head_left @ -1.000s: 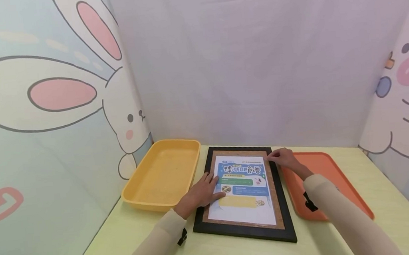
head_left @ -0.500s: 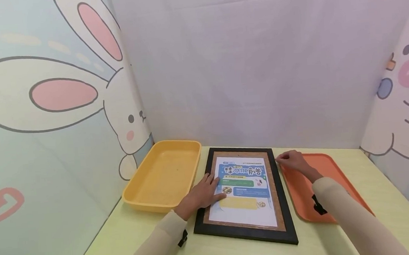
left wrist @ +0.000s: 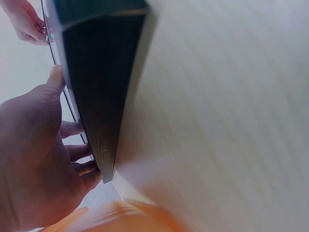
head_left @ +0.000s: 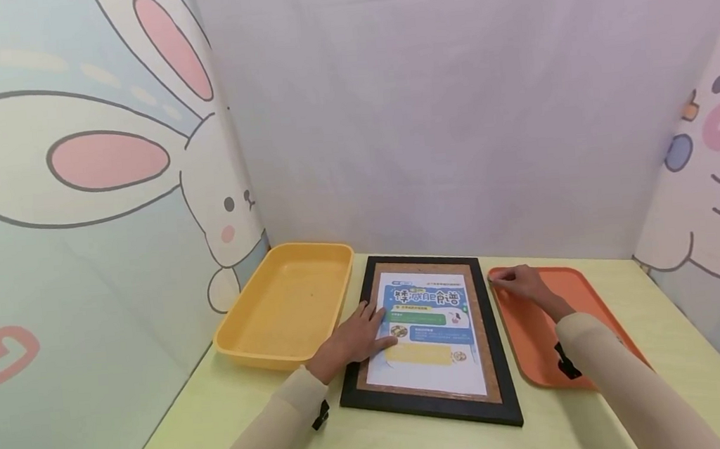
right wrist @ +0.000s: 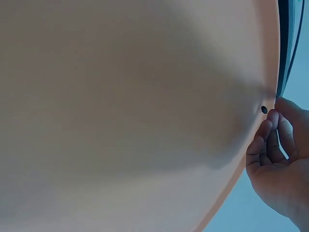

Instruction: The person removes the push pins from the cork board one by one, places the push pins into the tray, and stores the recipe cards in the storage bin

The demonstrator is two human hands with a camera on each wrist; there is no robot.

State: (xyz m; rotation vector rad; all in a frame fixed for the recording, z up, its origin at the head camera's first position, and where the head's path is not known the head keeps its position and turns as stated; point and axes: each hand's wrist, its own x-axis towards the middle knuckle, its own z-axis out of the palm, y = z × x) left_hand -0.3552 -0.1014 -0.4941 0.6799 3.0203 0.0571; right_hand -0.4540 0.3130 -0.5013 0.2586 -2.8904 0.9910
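Observation:
My left hand lies with spread fingers on the left side of a black picture frame, touching its border and the paper. A printed poster with Chinese lettering lies inside the frame, over a brown backing board. At the far left corner of an orange tray, my right hand brings thumb and forefinger together. A small dark round piece shows right at these fingertips in the right wrist view, apparently pinched there; its kind is too small to tell.
A deep yellow tray stands left of the frame, close to my left forearm. All of it rests on a pale yellow-green table. A plain curtain hangs behind, with cartoon-printed panels on both sides.
My right hand has moved from the poster's upper right corner, across the frame's right border, to the orange tray's far left corner. The left hand has stayed in place.

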